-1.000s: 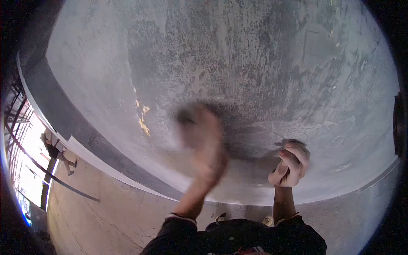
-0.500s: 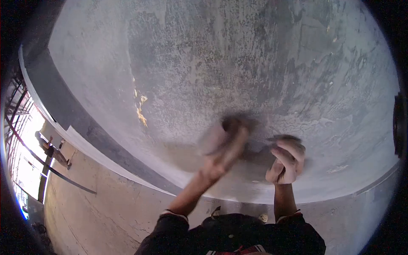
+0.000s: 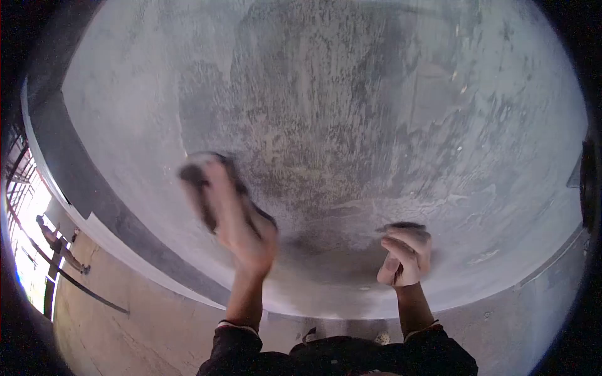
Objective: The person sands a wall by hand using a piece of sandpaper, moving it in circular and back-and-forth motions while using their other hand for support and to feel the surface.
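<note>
Blurred by motion, my left hand is closed around a dark, flat pad and lies against the grey, patchy wall surface. The pad's edges show around the fingers, but its exact kind cannot be made out. To the right, my right hand is near the lower part of the same surface with its fingers curled. A thin, dark, flat piece sticks out above those fingers; most of it is hidden in the grip.
A person stands far off at the left near a bright opening. A dark curved bar crosses the lower left. Concrete floor lies below the surface's lower edge. A dark round object is at the right edge.
My left hand has swept left across the surface with the dark pad, from near the middle. My right hand appears slightly lower and further left, still curled. The whole view has shifted a little.
</note>
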### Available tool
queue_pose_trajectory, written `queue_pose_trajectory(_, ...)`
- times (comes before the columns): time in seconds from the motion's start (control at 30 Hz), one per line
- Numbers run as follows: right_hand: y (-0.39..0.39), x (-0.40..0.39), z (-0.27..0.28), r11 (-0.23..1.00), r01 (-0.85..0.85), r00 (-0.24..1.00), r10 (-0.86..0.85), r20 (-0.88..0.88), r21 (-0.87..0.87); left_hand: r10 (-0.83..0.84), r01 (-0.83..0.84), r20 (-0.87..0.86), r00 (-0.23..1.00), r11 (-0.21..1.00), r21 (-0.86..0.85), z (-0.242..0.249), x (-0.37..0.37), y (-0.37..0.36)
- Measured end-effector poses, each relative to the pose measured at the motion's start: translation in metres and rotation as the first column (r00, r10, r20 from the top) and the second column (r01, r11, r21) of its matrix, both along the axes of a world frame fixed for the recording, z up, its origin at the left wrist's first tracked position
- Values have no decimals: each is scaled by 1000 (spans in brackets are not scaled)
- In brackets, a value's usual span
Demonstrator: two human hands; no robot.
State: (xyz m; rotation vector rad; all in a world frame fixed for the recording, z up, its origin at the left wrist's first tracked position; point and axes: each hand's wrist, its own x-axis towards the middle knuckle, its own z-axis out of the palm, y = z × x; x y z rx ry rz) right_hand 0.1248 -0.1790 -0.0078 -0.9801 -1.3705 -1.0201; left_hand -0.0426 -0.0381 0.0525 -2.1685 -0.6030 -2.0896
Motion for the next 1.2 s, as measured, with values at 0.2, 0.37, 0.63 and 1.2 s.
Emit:
queue_pose_trajectory(0.2, -2, -6, -3, 998, 56, 998, -56, -11, -25, -46, 85, -348, 936, 992, 97, -65, 10, -32)
queue_pose_trajectory(0.37, -21, 11, -1, 992, 33, 998, -25, 64, -118, -2, 4, 17, 1000, 994, -112, 23, 6, -36)
queue_pose_trajectory(0.63, -8, 0, -1, 992, 44, 994, -31, 109, -120, -157, 170, -310, 938, 985, 14, -64, 22, -42)
queue_pose_trajectory(1.2, -138, -23, 167, 568, -822, 536, 793, 291, -35, 97, -79, -279, 955, 994, 73, -41, 1, -26)
